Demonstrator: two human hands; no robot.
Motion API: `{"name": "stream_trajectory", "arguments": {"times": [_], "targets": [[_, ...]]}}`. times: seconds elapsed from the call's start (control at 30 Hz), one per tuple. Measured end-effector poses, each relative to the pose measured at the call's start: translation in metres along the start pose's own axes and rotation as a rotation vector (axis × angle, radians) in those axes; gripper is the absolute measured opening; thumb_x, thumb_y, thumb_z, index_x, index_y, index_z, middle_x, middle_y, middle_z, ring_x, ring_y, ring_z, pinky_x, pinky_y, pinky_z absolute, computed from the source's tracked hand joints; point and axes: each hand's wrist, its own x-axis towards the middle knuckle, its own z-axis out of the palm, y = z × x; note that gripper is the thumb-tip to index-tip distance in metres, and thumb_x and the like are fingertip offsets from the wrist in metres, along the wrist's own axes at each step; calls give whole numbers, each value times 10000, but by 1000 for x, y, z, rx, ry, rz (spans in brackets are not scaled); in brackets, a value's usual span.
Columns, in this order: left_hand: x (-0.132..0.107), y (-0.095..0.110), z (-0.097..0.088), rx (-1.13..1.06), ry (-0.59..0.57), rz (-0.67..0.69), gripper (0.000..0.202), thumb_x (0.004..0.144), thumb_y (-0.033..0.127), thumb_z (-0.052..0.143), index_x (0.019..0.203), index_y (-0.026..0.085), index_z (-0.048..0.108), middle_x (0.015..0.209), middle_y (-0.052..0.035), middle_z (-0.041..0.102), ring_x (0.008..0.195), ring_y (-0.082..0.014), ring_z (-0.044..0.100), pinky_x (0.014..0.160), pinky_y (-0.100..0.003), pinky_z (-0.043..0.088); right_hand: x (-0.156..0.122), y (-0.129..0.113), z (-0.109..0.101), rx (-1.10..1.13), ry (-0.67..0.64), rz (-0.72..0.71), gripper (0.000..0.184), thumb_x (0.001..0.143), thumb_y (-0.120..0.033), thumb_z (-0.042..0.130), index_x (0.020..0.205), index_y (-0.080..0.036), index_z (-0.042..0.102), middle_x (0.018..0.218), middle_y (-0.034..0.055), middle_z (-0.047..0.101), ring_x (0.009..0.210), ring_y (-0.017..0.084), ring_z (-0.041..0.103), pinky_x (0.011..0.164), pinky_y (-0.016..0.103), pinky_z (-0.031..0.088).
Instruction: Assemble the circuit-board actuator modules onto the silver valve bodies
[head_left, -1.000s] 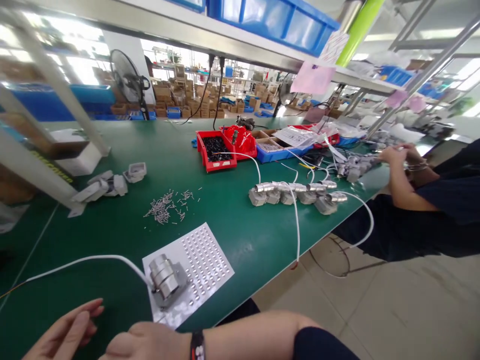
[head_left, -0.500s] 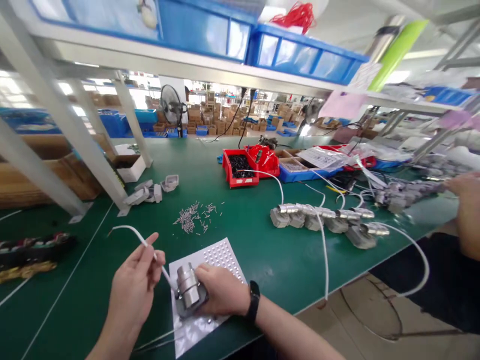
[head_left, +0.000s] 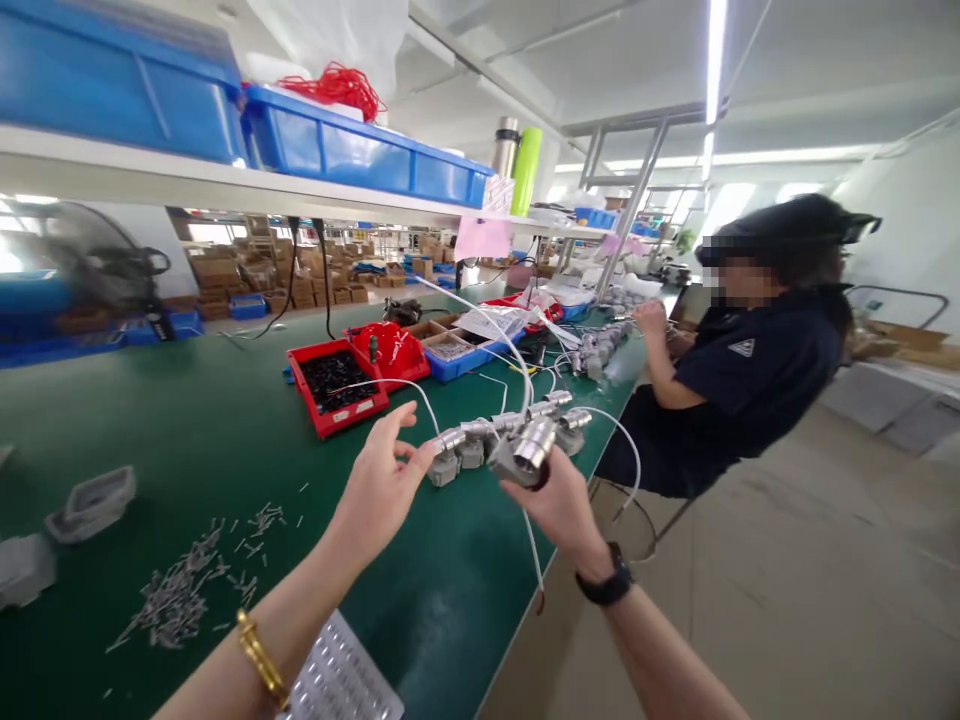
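My right hand (head_left: 556, 500) grips a grey metal housing with a shiny cylinder (head_left: 534, 444) on top, held up at the front of a row of similar units. A white cable (head_left: 480, 308) rises from it and curves to the upper left. My left hand (head_left: 386, 480) is open, fingers apart, its fingertips beside the nearest unit (head_left: 444, 466) of the row; I cannot tell whether they touch it. Other white cables trail from the row, one (head_left: 534, 550) hanging over the table edge.
A red bin of small black parts (head_left: 334, 385) and a blue divided tray (head_left: 457, 362) stand behind the row. Loose metal pins (head_left: 176, 590) and a dimpled sheet (head_left: 341, 675) lie nearer. Overhead is a shelf with blue bins (head_left: 367, 150). A co-worker (head_left: 757, 360) sits at right.
The view has swung right. My right hand has lifted the housing off the dimpled sheet and carried it to the row. My left hand has let go of its cable.
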Motion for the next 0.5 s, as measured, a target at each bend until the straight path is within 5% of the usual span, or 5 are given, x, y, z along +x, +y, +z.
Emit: {"name": "stream_trajectory", "arguments": {"times": [0.1,0.2,0.37,0.5], "targets": [[1,-59,14,210,0,-146,571,838,418,469,1292,80,390,1187,-171,500,807,-217,599,729,-402,525,16,72,-27,-256,105,117,347,663,-359,697,911,-160,558,875,69,609,789,259,590,688,335,458],[3,-93,28,481,-20,-14,514,847,351,483,1283,93,400,1204,-168,483,1002,-294,548,862,-481,483,13,120,-29,-401,87,239,337,682,-380,672,909,-161,552,876,80,607,818,275,595,706,348,457],[40,-87,62,831,-169,409,388,821,188,552,1207,172,523,1245,-138,482,1166,-329,435,992,-486,390,-4,134,5,-468,62,291,325,745,-428,643,916,-175,531,893,100,593,839,294,586,696,370,465],[78,-80,81,898,-289,492,464,795,241,630,1239,186,509,1269,-141,492,1157,-334,459,978,-475,391,-2,126,22,-644,172,177,554,783,-541,588,1135,-128,476,1186,205,492,1127,398,432,877,539,398]]}}
